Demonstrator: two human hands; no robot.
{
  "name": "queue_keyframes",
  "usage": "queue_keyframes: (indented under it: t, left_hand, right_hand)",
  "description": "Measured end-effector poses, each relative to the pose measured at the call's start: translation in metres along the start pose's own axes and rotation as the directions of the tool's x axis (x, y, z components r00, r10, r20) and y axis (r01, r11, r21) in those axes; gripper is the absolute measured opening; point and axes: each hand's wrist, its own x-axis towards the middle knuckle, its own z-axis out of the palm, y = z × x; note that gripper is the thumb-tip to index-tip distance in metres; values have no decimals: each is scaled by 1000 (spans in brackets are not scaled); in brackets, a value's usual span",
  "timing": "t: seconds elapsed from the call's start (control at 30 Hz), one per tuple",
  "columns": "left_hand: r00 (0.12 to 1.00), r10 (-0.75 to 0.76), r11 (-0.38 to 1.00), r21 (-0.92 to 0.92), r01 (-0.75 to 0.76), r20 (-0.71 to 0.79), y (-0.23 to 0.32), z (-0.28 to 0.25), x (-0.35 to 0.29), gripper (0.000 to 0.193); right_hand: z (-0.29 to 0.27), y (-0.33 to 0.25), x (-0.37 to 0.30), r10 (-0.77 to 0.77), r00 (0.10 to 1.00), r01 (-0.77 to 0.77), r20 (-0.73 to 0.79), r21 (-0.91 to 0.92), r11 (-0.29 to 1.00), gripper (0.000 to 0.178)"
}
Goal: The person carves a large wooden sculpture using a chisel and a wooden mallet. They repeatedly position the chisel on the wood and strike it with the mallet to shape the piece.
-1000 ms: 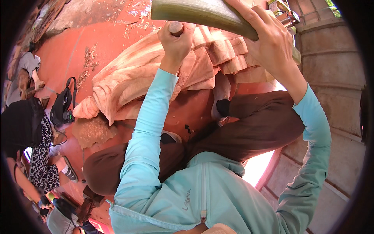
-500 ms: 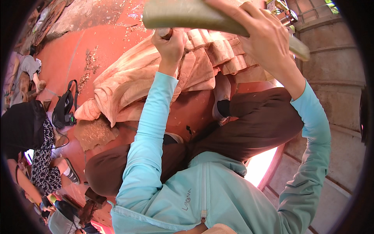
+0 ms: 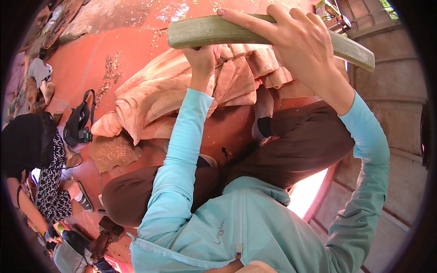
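My right hand [image 3: 302, 45] is closed around a long, flat, greenish wooden mallet [image 3: 200, 34], with its index finger stretched along the wood. The mallet's left end lies across the view just over my left hand [image 3: 201, 61], which is closed in a fist. Most of the wooden-handled chisel in that fist is hidden by the mallet, and its blade does not show. Whether mallet and handle touch, I cannot tell. Beneath both hands lies a large carved wooden figure [image 3: 154, 95] with folded drapery.
Wood shavings [image 3: 110, 68] are scattered over the red floor [image 3: 84, 54]. A black bag [image 3: 78, 123] and a flat brown piece [image 3: 114, 152] lie left of the carving. Another person [image 3: 32, 145] sits at the left edge. A panelled wall [image 3: 391, 77] stands at right.
The mallet has come down and turned, its right end now farther right. It now covers the chisel's round handle end, which showed before. My left hand has shifted slightly right.
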Motion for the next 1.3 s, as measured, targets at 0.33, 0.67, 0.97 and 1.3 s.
queue_keyframes:
  t: [0.33,0.67,0.97,1.3]
  left_hand:
    - [985,41,999,-20,-45,-168,39,-11,12,29]
    - [994,99,995,26,-98,-48,10,-3,9,23]
    - [965,260,965,51,-258,-41,1,-7,-7,23]
    - [980,165,984,-56,-172,-113,-5,-29,-1,20]
  right_hand:
    - [-22,8,-9,166,965,-247,205,483,840,76]
    - [-25,6,-4,161,978,-203,131,456,866,76]
    - [2,-2,6,162,948,-30,-275,426,904,74]
    - [-11,-10,27,53,959,-197,278,522,830,79]
